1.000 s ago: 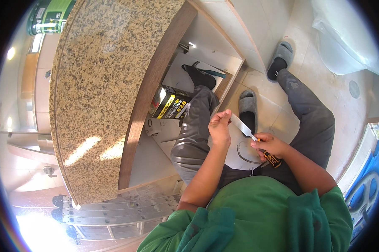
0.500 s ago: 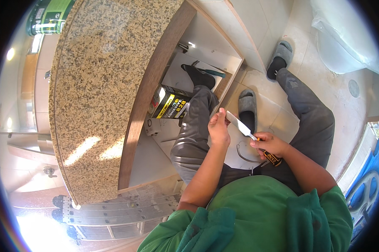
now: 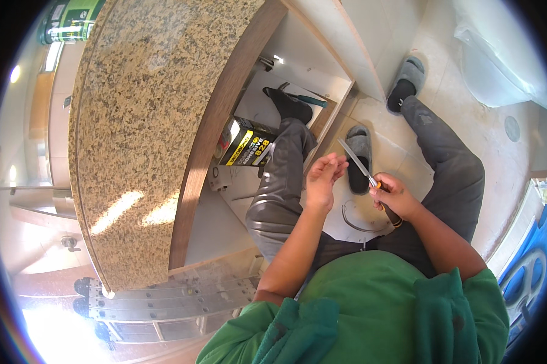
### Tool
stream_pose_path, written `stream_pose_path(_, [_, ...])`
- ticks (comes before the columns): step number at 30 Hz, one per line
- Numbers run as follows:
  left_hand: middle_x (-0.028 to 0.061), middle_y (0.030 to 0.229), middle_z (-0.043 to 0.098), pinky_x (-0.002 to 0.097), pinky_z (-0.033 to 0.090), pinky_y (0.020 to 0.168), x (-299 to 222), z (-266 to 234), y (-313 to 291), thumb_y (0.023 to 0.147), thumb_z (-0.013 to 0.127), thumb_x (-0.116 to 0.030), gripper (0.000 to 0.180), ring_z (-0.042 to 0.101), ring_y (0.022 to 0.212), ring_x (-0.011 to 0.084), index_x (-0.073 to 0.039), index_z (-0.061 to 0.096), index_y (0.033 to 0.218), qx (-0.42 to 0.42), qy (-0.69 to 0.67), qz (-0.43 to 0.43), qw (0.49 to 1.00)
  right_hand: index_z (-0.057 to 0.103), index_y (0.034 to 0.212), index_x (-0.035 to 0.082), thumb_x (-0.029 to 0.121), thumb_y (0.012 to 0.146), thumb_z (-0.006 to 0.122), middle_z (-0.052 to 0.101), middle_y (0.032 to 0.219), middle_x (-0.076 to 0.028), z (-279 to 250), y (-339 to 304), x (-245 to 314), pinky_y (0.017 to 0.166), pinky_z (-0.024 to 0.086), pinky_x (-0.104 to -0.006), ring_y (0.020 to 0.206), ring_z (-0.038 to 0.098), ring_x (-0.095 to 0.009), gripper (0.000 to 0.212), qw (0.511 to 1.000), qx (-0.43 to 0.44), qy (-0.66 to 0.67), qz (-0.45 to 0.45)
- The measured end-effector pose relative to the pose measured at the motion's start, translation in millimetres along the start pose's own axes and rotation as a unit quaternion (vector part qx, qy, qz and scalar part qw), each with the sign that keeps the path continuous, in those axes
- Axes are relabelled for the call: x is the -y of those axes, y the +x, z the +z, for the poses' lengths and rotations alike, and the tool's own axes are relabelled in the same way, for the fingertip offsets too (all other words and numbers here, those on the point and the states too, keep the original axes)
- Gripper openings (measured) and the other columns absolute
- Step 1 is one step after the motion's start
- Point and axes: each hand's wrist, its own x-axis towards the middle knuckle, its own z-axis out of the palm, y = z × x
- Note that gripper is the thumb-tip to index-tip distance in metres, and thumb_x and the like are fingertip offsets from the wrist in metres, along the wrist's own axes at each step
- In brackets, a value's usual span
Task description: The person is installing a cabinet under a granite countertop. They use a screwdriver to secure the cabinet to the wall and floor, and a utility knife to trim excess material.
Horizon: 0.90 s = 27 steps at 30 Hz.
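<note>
My right hand [image 3: 391, 193] is closed round the black and orange handle of a flat-bladed tool [image 3: 357, 159]. Its narrow metal blade points up and left; I cannot make out whether it is a file or a scraper. Left of the blade, my left hand [image 3: 323, 182] is raised with its palm up and fingers loosely apart, holding nothing. A small gap separates those fingers from the metal. Below the hands, a thin dark curved strip or cord [image 3: 353, 224] lies on a pale surface between my legs.
A granite countertop [image 3: 146, 133] overhangs the opened cabinet on the left. Inside stand a black and yellow adhesive can [image 3: 249, 144] and a teal-handled tool [image 3: 313, 101], beside my foot. A ladder [image 3: 176, 306] lies lower left; a grey slipper [image 3: 359, 142] is ahead.
My left fingers have come off the blade and opened. The right hand has turned the tool, so the blade now shows narrower and stands steeper.
</note>
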Motion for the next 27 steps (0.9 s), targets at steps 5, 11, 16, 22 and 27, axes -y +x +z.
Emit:
stream_pose_path(5, [0.0129, 0.117, 0.069, 0.0363, 0.049, 0.097, -19, 25, -7, 0.100, 0.063, -0.023, 0.028, 0.066, 0.105, 0.0204, -0.001, 0.064, 0.116, 0.091, 0.021, 0.036, 0.995, 0.054, 0.102, 0.007, 0.018, 0.090, 0.076, 0.054, 0.082, 0.001, 3, -4, 0, 0.059, 0.046, -0.0239, 0.066, 0.054, -0.006, 0.028, 0.999, -0.021, -0.042, -0.007])
stream_pose_path(11, [0.0107, 0.105, 0.072, 0.0311, 0.051, 0.091, -25, 38, -8, 0.100, 0.064, -0.020, 0.021, 0.066, 0.095, 0.0147, 0.001, 0.069, 0.100, 0.066, 0.061, 0.083, 0.993, 0.054, 0.099, 0.008, 0.021, 0.083, 0.084, 0.047, 0.082, 0.004, -4, 2, -12, 0.063, 0.038, -0.0228, 0.071, 0.044, -0.005, 0.036, 0.990, -0.035, -0.116, -0.067])
stream_pose_path(16, [0.0089, 0.092, 0.074, 0.0268, 0.051, 0.083, -26, 41, -10, 0.101, 0.064, -0.021, 0.025, 0.066, 0.084, 0.0119, 0.000, 0.069, 0.089, 0.018, 0.098, 0.120, 0.988, 0.054, 0.096, 0.007, 0.021, 0.079, 0.087, 0.045, 0.082, 0.005, -1, 0, -8, 0.065, 0.037, -0.0244, 0.074, 0.042, -0.007, 0.040, 0.985, -0.037, -0.152, -0.078])
stream_pose_path(22, [-0.0051, 0.066, 0.053, 0.0220, 0.037, 0.059, -36, 46, -17, 0.101, 0.065, -0.022, 0.035, 0.045, 0.065, 0.0030, 0.000, 0.062, 0.073, -0.084, 0.222, 0.167, 0.957, 0.058, 0.102, 0.005, 0.030, 0.077, 0.088, 0.051, 0.083, 0.002, -2, -3, 1, 0.067, 0.041, -0.0262, 0.075, 0.047, -0.009, 0.046, 0.978, -0.040, -0.199, -0.053])
stream_pose_path(27, [-0.0047, 0.068, 0.053, 0.0233, 0.036, 0.060, -35, 40, -16, 0.100, 0.065, -0.024, 0.036, 0.043, 0.066, 0.0047, -0.001, 0.064, 0.074, -0.080, 0.216, 0.166, 0.959, 0.062, 0.108, 0.003, 0.038, 0.078, 0.086, 0.060, 0.085, -0.002, -3, -1, -6, 0.071, 0.046, -0.0283, 0.079, 0.055, -0.010, 0.052, 0.967, -0.013, -0.254, -0.019])
